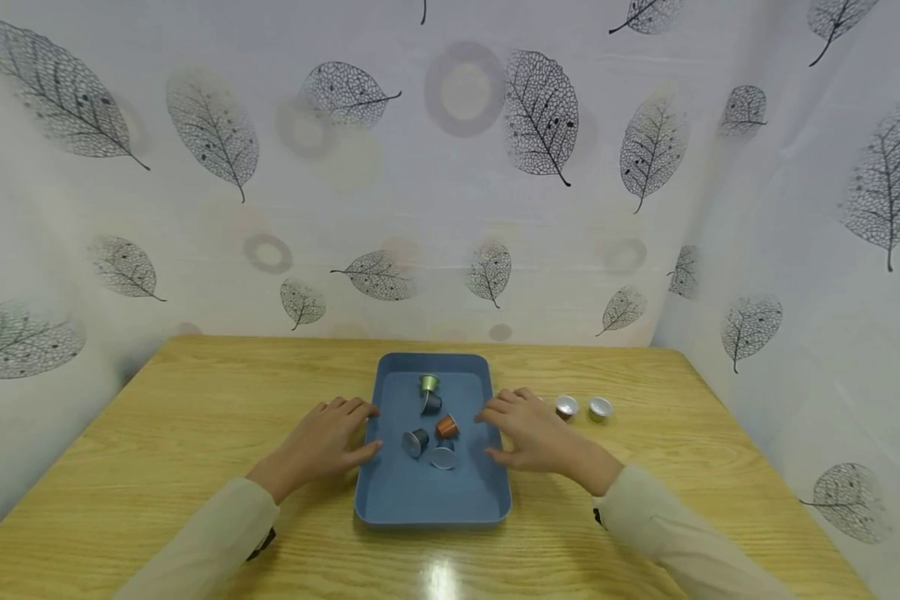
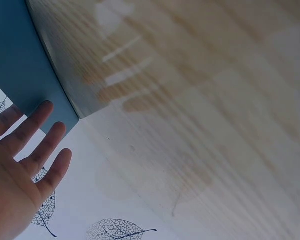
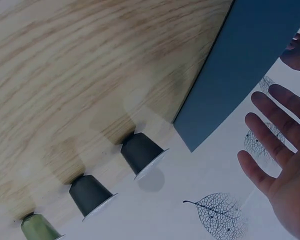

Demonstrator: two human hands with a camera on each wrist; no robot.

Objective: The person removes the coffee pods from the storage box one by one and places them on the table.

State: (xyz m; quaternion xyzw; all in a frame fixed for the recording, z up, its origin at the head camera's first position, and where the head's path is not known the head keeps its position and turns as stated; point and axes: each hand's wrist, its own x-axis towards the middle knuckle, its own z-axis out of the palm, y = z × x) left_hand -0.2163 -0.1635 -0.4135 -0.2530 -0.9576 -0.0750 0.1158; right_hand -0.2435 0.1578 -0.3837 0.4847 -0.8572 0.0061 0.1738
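Note:
A blue rectangular tray (image 1: 427, 504) lies on the table and holds several coffee capsules. Among them are a green capsule (image 1: 429, 383), a copper one (image 1: 447, 427) and a dark one (image 1: 416, 442) tipped on its side. At the tray's left edge is my left hand (image 1: 328, 442), thumb and fingertips by the rim; the left wrist view shows its fingers (image 2: 46, 140) spread and slightly bent against the tray wall. My right hand (image 1: 532, 437) is at the opposite edge, its fingers (image 3: 270, 137) loosely extended in the right wrist view. Neither hand grips a capsule.
Right of the tray stand two dark capsules (image 3: 142, 154) and a green capsule (image 3: 39, 227) in a row, foil lids up; my right hand partly hides one in the head view. A leaf-print curtain (image 1: 435, 208) hangs behind the wooden table (image 1: 255, 383).

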